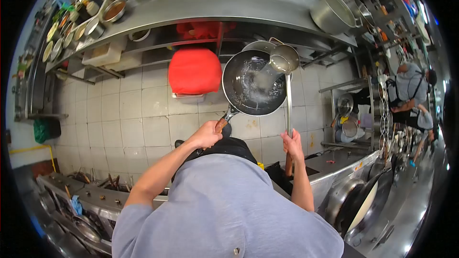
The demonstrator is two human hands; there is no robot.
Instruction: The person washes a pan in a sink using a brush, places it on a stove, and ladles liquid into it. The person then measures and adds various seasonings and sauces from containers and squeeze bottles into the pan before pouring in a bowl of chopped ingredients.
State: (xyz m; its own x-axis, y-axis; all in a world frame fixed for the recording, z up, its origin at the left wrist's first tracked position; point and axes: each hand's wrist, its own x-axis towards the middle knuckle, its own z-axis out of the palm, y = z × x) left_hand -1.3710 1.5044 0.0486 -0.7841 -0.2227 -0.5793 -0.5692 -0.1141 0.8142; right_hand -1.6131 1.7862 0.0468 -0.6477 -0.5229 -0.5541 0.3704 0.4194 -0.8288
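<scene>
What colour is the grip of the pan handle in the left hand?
The grip is reddish brown, best seen in the head view.

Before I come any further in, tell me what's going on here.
A person in a grey shirt is handling liquid in a kitchen. Their left hand grips the handle of a dark pan, and their right hand holds a long ladle, its bowl over the pan's right edge. Blurred liquid splashes between ladle and pan. A steel counter stands ahead.
</scene>
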